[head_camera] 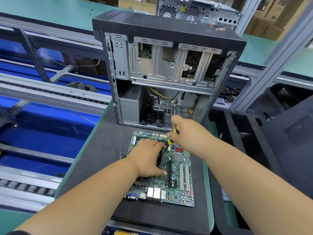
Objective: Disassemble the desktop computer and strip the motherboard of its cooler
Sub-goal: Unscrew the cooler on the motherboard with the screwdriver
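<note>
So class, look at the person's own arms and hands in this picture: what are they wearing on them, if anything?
Nothing shows on the left hand or the right hand: no gloves, rings or watch. Both forearms are bare down to the frame's lower edge. Only a dark scrap, perhaps a sleeve, shows at the bottom left corner.

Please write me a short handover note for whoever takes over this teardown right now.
Left hand: spread over the black cooler, steadying it on the green motherboard.
Right hand: grips the yellow-and-black screwdriver, tip down beside the cooler.
Done: motherboard is out, flat on the dark mat before the open grey metal computer case.
Left: finish freeing the cooler and lift it off.
</note>
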